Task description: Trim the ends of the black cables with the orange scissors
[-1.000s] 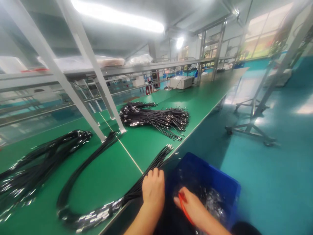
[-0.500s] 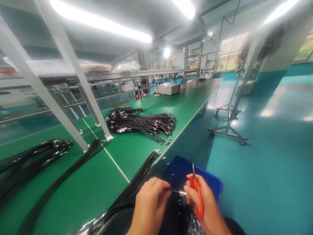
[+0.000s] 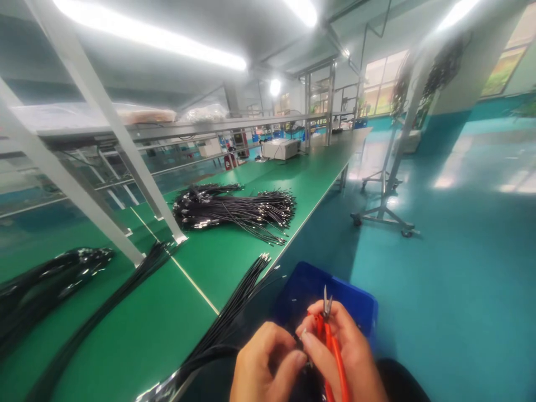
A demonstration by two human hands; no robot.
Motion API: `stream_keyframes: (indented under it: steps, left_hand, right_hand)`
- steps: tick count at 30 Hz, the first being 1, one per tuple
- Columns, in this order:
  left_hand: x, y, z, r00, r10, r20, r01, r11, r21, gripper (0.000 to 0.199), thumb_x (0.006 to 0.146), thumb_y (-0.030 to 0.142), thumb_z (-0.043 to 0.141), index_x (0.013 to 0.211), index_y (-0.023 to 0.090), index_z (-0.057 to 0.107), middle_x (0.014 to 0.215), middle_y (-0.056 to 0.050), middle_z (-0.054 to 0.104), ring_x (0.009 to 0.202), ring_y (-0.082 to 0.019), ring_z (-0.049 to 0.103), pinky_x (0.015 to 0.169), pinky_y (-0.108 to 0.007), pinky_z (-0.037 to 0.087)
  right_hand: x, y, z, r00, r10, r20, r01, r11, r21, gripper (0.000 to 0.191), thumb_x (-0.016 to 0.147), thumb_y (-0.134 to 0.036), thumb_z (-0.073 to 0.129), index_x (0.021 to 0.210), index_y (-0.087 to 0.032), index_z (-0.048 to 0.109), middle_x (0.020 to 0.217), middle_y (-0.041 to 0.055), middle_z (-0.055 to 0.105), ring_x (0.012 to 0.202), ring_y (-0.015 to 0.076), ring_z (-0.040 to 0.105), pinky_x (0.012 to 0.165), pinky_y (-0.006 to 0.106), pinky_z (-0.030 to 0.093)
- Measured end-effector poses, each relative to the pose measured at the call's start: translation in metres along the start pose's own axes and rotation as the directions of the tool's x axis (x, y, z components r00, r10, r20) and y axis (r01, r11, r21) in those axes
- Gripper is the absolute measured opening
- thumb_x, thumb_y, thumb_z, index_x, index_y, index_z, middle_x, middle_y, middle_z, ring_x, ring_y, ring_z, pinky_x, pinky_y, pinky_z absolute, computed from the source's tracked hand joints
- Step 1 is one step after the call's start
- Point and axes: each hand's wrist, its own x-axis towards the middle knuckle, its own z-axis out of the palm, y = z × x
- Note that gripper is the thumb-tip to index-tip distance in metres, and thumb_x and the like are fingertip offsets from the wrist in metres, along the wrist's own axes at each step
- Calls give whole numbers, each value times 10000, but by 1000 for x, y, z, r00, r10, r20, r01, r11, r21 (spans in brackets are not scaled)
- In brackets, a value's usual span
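Observation:
Held in my right hand (image 3: pixel 349 352) are red-handled scissors (image 3: pixel 341 365), their blades pointing up and slightly parted. The thumb and forefinger of that hand also pinch near a small whitish tip. My left hand (image 3: pixel 266 360) is closed close beside it, its fingers curled on a thin cable that is mostly hidden now. Both hands are over a blue bin (image 3: pixel 355 301). Left of them, a bundle of black cables (image 3: pixel 237 296) with pale ends lies along the edge of the green table (image 3: pixel 138 318).
A larger heap of black cables (image 3: pixel 234 209) lies farther up the table. More black cables (image 3: pixel 104 298) stretch along the left side. Grey metal posts (image 3: pixel 121 128) rise from the table. A white box (image 3: pixel 280 149) stands farther back, and a wheeled stand (image 3: pixel 385 209) is on the floor at right.
My hands have come together, closing the gap where a thin cable with a white end showed. The scissors have turned, and their blades now show apart. The view has shifted slightly.

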Motion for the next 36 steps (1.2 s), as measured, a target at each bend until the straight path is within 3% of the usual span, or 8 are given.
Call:
stream_keyframes:
  steps: [4, 13, 19, 22, 25, 27, 33, 36]
  left_hand:
    - [-6, -1, 2, 996, -55, -67, 52, 998, -43, 169, 758, 317, 639, 639, 200, 665, 591, 7, 628, 545, -141, 534, 536, -217, 386]
    - [-9, -12, 6, 978, -207, -21, 196, 949, -246, 375, 721, 513, 676, 588, 167, 624, 556, -7, 615, 526, -133, 510, 526, -223, 385]
    - [-7, 2, 8, 960, -271, 62, 265, 825, -499, 368, 702, 497, 719, 644, 181, 541, 530, 17, 615, 458, -93, 468, 466, -187, 341]
    - [-8, 8, 13, 979, -203, -18, 162, 830, -534, 349, 740, 524, 670, 742, 199, 543, 591, 29, 573, 518, -115, 495, 496, -206, 377]
    - [-6, 15, 15, 978, -109, -177, 33, 924, -382, 290, 746, 475, 670, 809, 203, 596, 656, 27, 532, 558, -126, 489, 521, -224, 406]
    - [-3, 19, 12, 970, -111, -216, 43, 953, -299, 228, 775, 413, 659, 740, 192, 618, 632, 20, 534, 541, -125, 493, 501, -221, 409]
    - [6, 20, -7, 990, -121, 74, 142, 822, -551, 214, 817, 355, 654, 731, 162, 685, 614, 4, 624, 521, -119, 586, 528, -220, 466]
    - [5, 17, -8, 982, -153, 115, 190, 743, -642, 205, 825, 344, 661, 744, 157, 680, 582, 9, 639, 525, -101, 575, 545, -205, 453]
  right_hand:
    - [0, 0, 3, 996, 74, 46, -79, 988, 129, 273, 630, -282, 795, 821, -234, 605, 660, -22, 662, 574, 125, 562, 555, 224, 456]
    - [3, 3, 5, 982, 173, 78, -186, 960, 210, 290, 617, -266, 810, 817, -228, 603, 663, -16, 653, 588, 120, 551, 567, 213, 461]
    - [4, 10, 3, 920, 365, 144, -392, 879, 273, 251, 619, -221, 772, 820, -187, 624, 631, -9, 625, 524, 117, 533, 496, 213, 431]
    - [1, 10, 7, 926, 354, 129, -377, 878, 296, 274, 610, -245, 798, 820, -206, 627, 632, -16, 619, 533, 122, 529, 506, 218, 450]
    - [-4, 5, 13, 961, 264, 78, -275, 929, 248, 324, 579, -264, 838, 824, -221, 630, 647, -19, 624, 574, 128, 537, 550, 213, 479]
    - [-5, 2, 16, 975, 213, 58, -220, 957, 187, 346, 557, -249, 855, 810, -223, 621, 639, -29, 615, 583, 127, 543, 547, 204, 482]
    - [2, 8, 14, 973, 187, 137, -216, 944, 250, 309, 575, -280, 829, 754, -193, 593, 570, -51, 601, 423, 86, 507, 416, 190, 426]
    - [3, 10, 13, 958, 235, 167, -278, 903, 327, 283, 585, -231, 808, 774, -186, 602, 567, -46, 608, 439, 89, 523, 441, 191, 436]
